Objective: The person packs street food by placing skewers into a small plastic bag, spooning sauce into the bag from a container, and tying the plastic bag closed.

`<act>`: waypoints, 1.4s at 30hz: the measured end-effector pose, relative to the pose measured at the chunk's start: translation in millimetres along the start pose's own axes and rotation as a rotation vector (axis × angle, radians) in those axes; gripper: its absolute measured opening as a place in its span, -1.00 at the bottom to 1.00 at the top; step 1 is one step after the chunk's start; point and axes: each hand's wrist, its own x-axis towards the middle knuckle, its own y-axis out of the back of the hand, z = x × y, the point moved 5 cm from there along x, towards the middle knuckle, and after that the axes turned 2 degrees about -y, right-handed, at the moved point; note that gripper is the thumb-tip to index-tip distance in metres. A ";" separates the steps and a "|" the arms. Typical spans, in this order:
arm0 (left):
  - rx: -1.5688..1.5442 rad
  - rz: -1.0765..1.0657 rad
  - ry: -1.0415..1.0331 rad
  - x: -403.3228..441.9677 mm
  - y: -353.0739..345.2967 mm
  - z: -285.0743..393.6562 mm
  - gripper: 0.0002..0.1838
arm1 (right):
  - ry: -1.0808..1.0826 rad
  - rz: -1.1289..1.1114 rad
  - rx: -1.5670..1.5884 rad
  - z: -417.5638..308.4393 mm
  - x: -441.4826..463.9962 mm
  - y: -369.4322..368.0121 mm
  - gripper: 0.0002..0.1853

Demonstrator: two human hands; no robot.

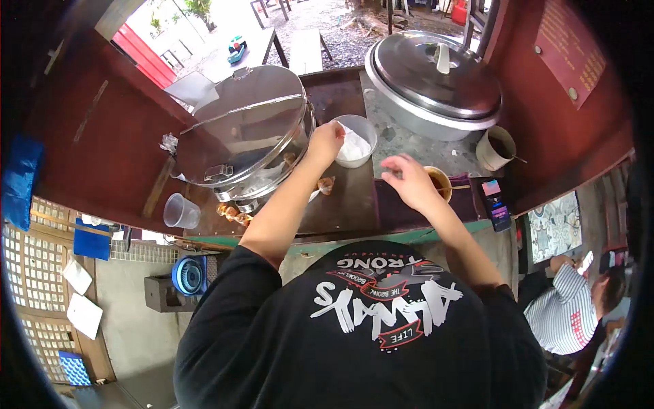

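At the left rim of a translucent plastic tub is my left hand, its fingers pinched on the edge of white plastic or paper that lies inside the tub. My right hand hangs over the counter to the right of the tub, fingers apart and curved, with nothing visible in it. Just beside its wrist stands a cup of brown sauce with a stick lying across it. Small brown food pieces lie near my left forearm.
A round steel steamer stands left, a large lidded pot back right. Nearby are a beige container, a phone at the right edge and an empty plastic cup. A person in a striped shirt is at the lower right.
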 end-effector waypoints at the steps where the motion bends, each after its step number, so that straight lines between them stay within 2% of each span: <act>1: -0.084 0.042 -0.035 -6.1 7.7 8.9 -0.74 | 0.062 -0.008 -0.084 -4.2 13.9 -9.5 -0.71; 3: -0.100 0.030 -0.039 -5.8 7.0 9.6 -0.69 | 0.180 -0.012 -0.248 -9.7 40.1 -25.3 -0.66; 6: -0.140 0.003 -0.023 -6.9 7.0 12.6 -0.65 | 0.214 -0.121 -0.401 -1.3 68.3 -51.9 -0.56; 9: -0.104 0.006 -0.073 -6.1 8.4 15.8 -0.63 | 0.120 -0.238 -0.452 4.7 85.5 -68.0 -0.40; 12: 0.054 0.101 -0.158 -7.7 10.0 15.3 -0.63 | 0.080 -0.215 -0.545 7.6 89.9 -67.2 -0.35; 14: 0.188 0.245 -0.201 -10.1 9.6 14.0 -0.65 | 0.119 -0.158 -0.513 11.3 90.0 -65.4 -0.40; 15: 0.241 0.153 -0.133 -6.4 3.6 8.3 -0.74 | 0.135 -0.130 -0.497 9.3 88.1 -62.1 -0.43; 19: 0.310 0.065 0.005 -0.7 -9.9 0.1 -0.80 | 0.122 -0.095 -0.381 10.9 82.0 -43.0 -0.45; 24: 0.281 -0.020 0.048 5.4 -13.9 3.5 -0.83 | 0.173 -0.014 -0.368 -6.5 60.6 -18.1 -0.56; 27: 0.281 0.006 0.048 10.8 -17.8 1.9 -0.82 | 0.271 0.073 -0.306 -5.2 51.5 -9.3 -0.63; 33: 0.337 0.013 0.021 13.8 -25.1 0.8 -0.79 | 0.128 0.150 -0.007 -15.5 30.0 6.6 -0.73; 36: 0.407 -0.097 0.012 14.5 -24.5 1.4 -0.78 | 0.003 0.182 0.250 -21.5 16.3 2.9 -0.78; 39: 0.306 -0.166 0.101 22.4 -42.6 -24.3 -0.78 | -0.107 0.165 0.193 -19.5 0.8 -1.7 -0.83; 42: 0.394 -0.162 -0.105 26.0 -39.8 -17.1 -0.77 | -0.050 0.101 0.059 -28.8 -13.4 -0.2 -0.83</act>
